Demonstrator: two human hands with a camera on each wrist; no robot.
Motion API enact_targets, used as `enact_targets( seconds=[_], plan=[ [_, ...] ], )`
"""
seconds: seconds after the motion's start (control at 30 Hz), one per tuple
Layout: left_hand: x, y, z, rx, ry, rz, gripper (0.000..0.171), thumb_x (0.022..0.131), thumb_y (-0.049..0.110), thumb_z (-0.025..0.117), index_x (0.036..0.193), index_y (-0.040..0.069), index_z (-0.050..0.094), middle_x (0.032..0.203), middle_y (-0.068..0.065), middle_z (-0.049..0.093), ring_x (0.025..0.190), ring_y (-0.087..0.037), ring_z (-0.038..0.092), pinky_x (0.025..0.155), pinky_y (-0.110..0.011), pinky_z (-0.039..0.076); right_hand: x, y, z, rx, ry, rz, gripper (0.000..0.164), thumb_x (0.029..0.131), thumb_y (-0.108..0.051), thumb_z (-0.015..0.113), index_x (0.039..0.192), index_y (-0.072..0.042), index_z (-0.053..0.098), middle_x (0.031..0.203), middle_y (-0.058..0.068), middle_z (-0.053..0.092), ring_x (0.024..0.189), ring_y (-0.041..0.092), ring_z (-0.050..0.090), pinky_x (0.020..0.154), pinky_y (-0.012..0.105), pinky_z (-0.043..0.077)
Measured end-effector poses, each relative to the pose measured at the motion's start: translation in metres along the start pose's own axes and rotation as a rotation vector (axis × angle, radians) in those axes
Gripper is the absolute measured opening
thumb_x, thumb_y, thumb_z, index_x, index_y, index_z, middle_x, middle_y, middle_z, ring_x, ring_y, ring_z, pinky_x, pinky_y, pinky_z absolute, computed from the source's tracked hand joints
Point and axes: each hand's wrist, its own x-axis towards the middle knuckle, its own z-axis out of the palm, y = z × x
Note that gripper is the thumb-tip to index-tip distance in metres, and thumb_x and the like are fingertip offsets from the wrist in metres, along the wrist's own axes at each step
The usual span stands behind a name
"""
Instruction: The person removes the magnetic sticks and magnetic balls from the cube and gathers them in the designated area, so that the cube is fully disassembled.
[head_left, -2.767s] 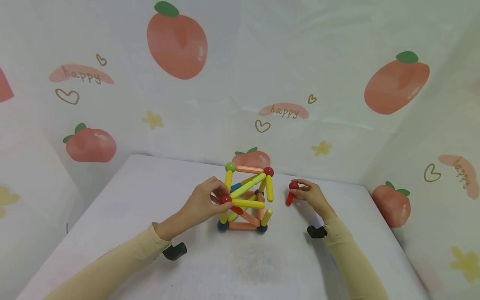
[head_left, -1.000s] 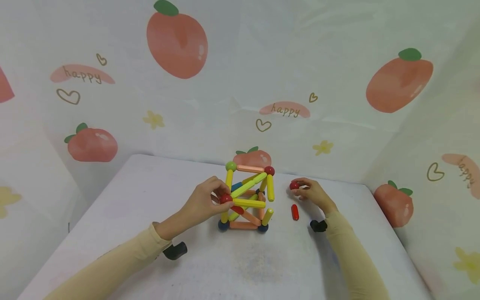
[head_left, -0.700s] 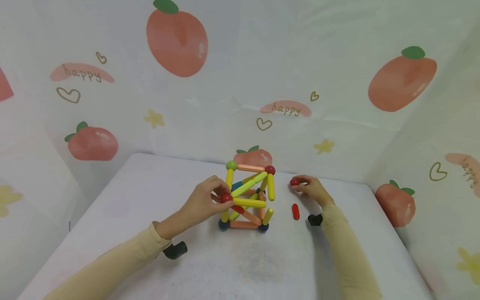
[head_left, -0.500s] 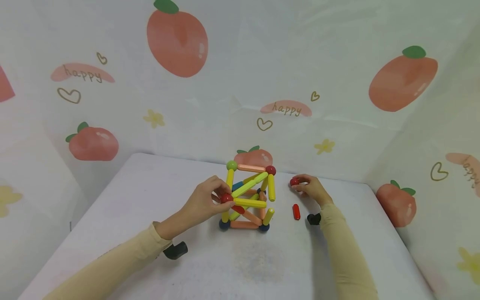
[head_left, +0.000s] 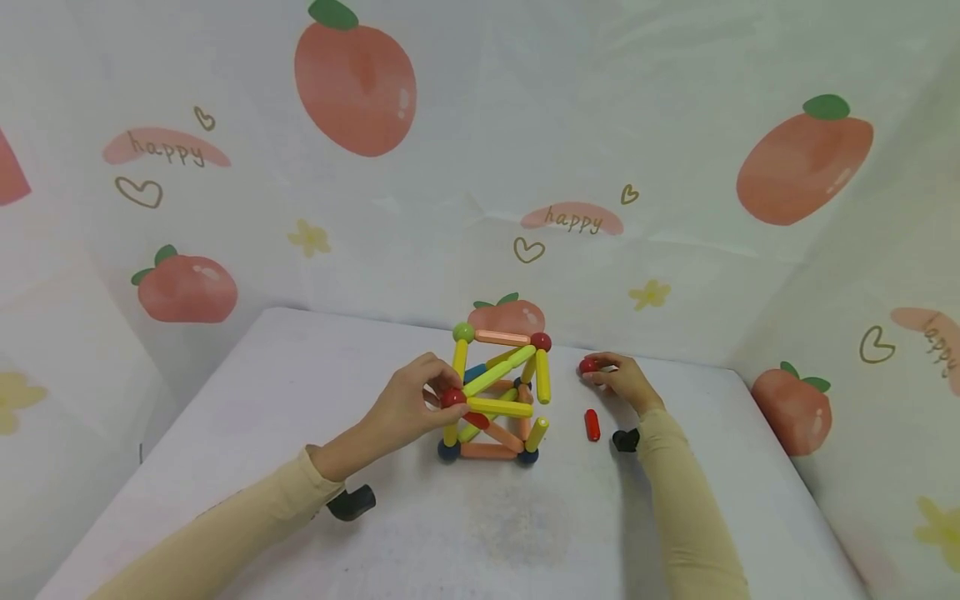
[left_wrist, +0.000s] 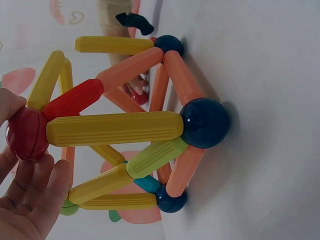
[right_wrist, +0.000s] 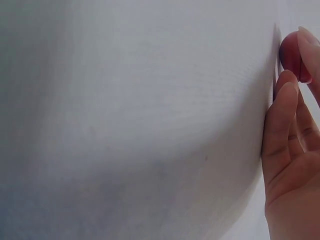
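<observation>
On the far middle of a white table [head_left: 570,533], a stick-and-ball frame [head_left: 487,451] stands; left hand [head_left: 408,404] at its near left upper corner, thumb and fingers pinching a red corner ball [head_left: 453,398]; from that ball a yellow stick [head_left: 502,407] runs right, its right end free; below it a short red piece [head_left: 476,419] and an orange stick slant down to the near right blue ball [head_left: 528,453]; a second yellow stick [head_left: 536,435] rises from that blue ball, top end free; across the far top, an orange bar [head_left: 502,337] joins a green ball [head_left: 463,332] at left to a dark red ball [head_left: 541,342] at right; right hand [head_left: 624,379] well apart from the frame, to its right, thumb and fingertips pinching a loose red ball [head_left: 588,366] low by the tabletop, contact with the table not clear; just nearer, a red stick [head_left: 592,425] lies on the table, touching neither hand nor frame; beige sleeves [head_left: 217,525] on both arms; behind, a white cloth [head_left: 450,192] printed with peaches, hearts and "happy".
</observation>
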Motion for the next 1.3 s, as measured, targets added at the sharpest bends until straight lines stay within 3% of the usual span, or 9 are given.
enact_targets(
  seconds=[0.13,0.47,0.6,0.73,0.87,1.0,1.13,1.3],
  plan=[
    [0.0,0.0,0.0,0.003,0.001,0.0,0.027,0.079,0.017,0.083,0.099,0.011,0.065,0.092,0.001,0.059,0.081,-0.009,0.061,0.07,-0.018,0.057,0.032,0.026,0.013,-0.131,0.126,0.107,0.051,0.093,-0.025,0.069,0.139,-0.012,0.054,0.137,0.019,0.054,0.109,0.029,0.053,0.075,0.025,0.05],
    [0.0,0.001,0.001,0.0,0.007,-0.002,0.027,0.079,0.016,0.084,0.098,0.012,0.065,0.091,0.001,0.059,0.081,-0.009,0.061,0.069,-0.018,0.057,0.03,0.029,0.01,-0.112,0.092,0.086,0.055,0.092,-0.03,0.07,0.143,-0.019,0.051,0.139,0.017,0.054,0.114,0.028,0.054,0.081,0.023,0.051],
    [0.0,0.001,0.0,-0.002,0.007,0.002,0.027,0.079,0.016,0.084,0.098,0.011,0.065,0.091,0.001,0.059,0.081,-0.009,0.061,0.069,-0.018,0.057,0.029,0.03,0.005,-0.109,0.076,0.078,0.06,0.092,-0.031,0.07,0.146,-0.019,0.047,0.138,0.019,0.053,0.106,0.026,0.06,0.082,0.025,0.054],
    [0.0,0.001,0.001,-0.002,0.006,-0.002,0.028,0.079,0.016,0.084,0.098,0.011,0.065,0.091,0.0,0.059,0.081,-0.009,0.061,0.069,-0.018,0.057,0.02,0.022,-0.004,-0.071,0.08,-0.006,0.064,0.091,-0.028,0.072,0.147,-0.012,0.044,0.139,0.025,0.05,0.095,0.022,0.066,0.081,0.029,0.058],
    [0.0,0.002,0.001,-0.006,0.003,-0.004,0.027,0.079,0.016,0.084,0.098,0.011,0.065,0.091,0.0,0.059,0.081,-0.01,0.061,0.069,-0.018,0.057,0.006,0.001,-0.01,-0.034,0.138,-0.126,0.061,0.093,-0.022,0.07,0.145,-0.006,0.046,0.135,0.029,0.051,0.091,0.016,0.067,0.079,0.027,0.058],
    [-0.001,0.002,0.0,-0.002,0.006,0.007,0.028,0.078,0.016,0.084,0.098,0.011,0.065,0.091,0.0,0.059,0.081,-0.01,0.061,0.069,-0.019,0.058,-0.009,-0.036,-0.004,-0.001,0.185,-0.252,0.054,0.092,-0.021,0.071,0.141,-0.007,0.052,0.127,0.026,0.056,0.091,0.012,0.067,0.079,0.024,0.058],
    [-0.001,0.002,0.0,-0.001,0.004,0.011,0.029,0.078,0.016,0.084,0.099,0.011,0.065,0.092,0.0,0.059,0.081,-0.01,0.061,0.07,-0.019,0.058,-0.036,-0.084,0.018,-0.026,0.165,-0.341,0.046,0.091,-0.027,0.073,0.133,-0.014,0.06,0.119,0.017,0.064,0.089,0.008,0.067,0.077,0.02,0.057],
    [0.0,0.002,-0.001,-0.004,-0.004,0.013,0.029,0.078,0.017,0.085,0.098,0.011,0.064,0.092,0.0,0.059,0.082,-0.01,0.062,0.07,-0.019,0.058,-0.069,-0.128,0.064,-0.12,0.073,-0.498,0.037,0.088,-0.022,0.076,0.12,-0.008,0.068,0.11,0.011,0.072,0.092,0.015,0.069,0.079,0.022,0.058]
  ],
)
